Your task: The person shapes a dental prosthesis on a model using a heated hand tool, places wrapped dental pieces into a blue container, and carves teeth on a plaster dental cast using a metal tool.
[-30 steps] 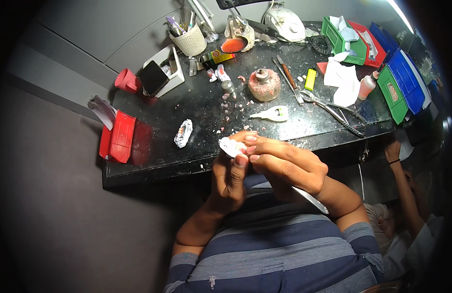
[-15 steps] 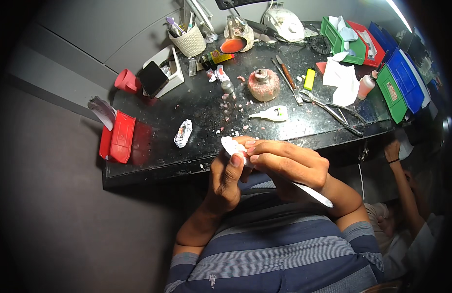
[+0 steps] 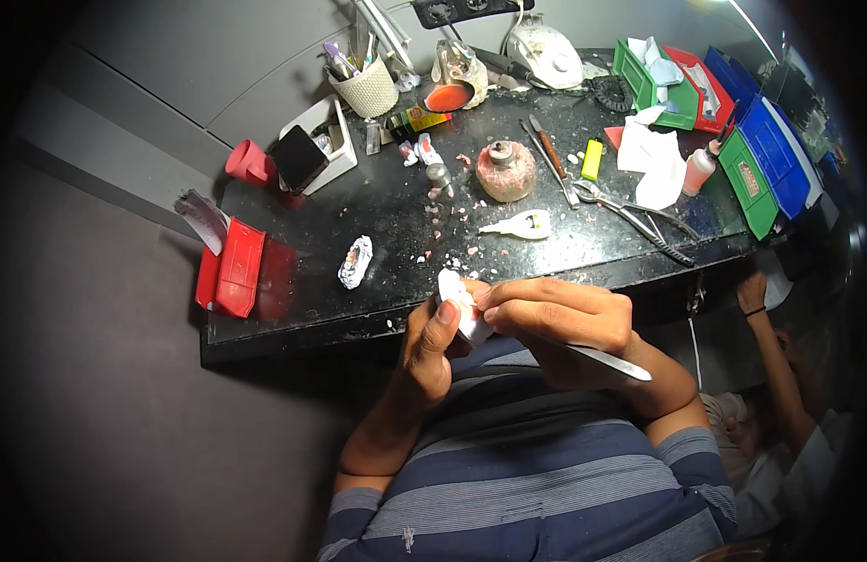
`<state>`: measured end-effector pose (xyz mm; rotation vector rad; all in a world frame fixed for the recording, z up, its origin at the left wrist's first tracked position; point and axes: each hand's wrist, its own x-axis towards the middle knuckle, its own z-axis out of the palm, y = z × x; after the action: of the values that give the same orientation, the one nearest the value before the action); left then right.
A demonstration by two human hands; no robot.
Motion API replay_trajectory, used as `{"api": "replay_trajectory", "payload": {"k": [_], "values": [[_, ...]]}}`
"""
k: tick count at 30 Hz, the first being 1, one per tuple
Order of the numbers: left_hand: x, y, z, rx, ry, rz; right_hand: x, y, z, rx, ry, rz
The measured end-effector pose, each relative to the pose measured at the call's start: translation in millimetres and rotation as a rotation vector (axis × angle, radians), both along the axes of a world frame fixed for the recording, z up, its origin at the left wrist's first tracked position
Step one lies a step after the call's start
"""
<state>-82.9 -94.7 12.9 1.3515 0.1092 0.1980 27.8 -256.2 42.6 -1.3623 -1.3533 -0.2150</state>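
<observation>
My left hand (image 3: pixel 429 348) is wrapped round a small white plaster dental model (image 3: pixel 473 326), held just off the near edge of the bench. Its thumb presses on the model's near side. My right hand (image 3: pixel 574 317) pinches a slim hand tool with a flat silver handle (image 3: pixel 617 363), which sticks out below the palm. The right fingertips meet the model where a bit of pink shows. The tool's working end is hidden by the fingers. Beyond them on the bench lie a white-and-pink dental piece (image 3: pixel 355 262) and a white squeeze tube (image 3: pixel 525 225).
A pink-crusted spirit burner (image 3: pixel 505 170) stands mid-bench (image 3: pixel 302 234). Pliers (image 3: pixel 639 217), a brown-handled knife (image 3: pixel 549 150) and a yellow lighter (image 3: pixel 592 159) lie to its right. Red (image 3: pixel 237 272), green and blue bins sit at the sides. Another person's arm (image 3: pixel 775 347) is at right.
The model has tilted more upright in my left hand, and my right fingers have shifted slightly on it. The tool's handle has swung a little to the right. The whole view has shifted slightly.
</observation>
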Motion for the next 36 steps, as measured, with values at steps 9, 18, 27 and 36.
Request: {"api": "replay_trajectory", "payload": {"k": [9,18,27,36], "values": [[-1,10,-4,-0.102,0.037,-0.129,-1,-6,3,-0.031,0.04,0.032],[-6,22,-14,-0.541,0.116,-0.338,8,-5,4,0.043,0.168,0.158],[-7,16,-13,-0.672,0.092,-0.315,4,-4,-4,0.014,0.16,0.137],[-6,8,-1,-0.693,0.137,-0.248,7,-1,-6,0.041,0.165,0.169]]}}
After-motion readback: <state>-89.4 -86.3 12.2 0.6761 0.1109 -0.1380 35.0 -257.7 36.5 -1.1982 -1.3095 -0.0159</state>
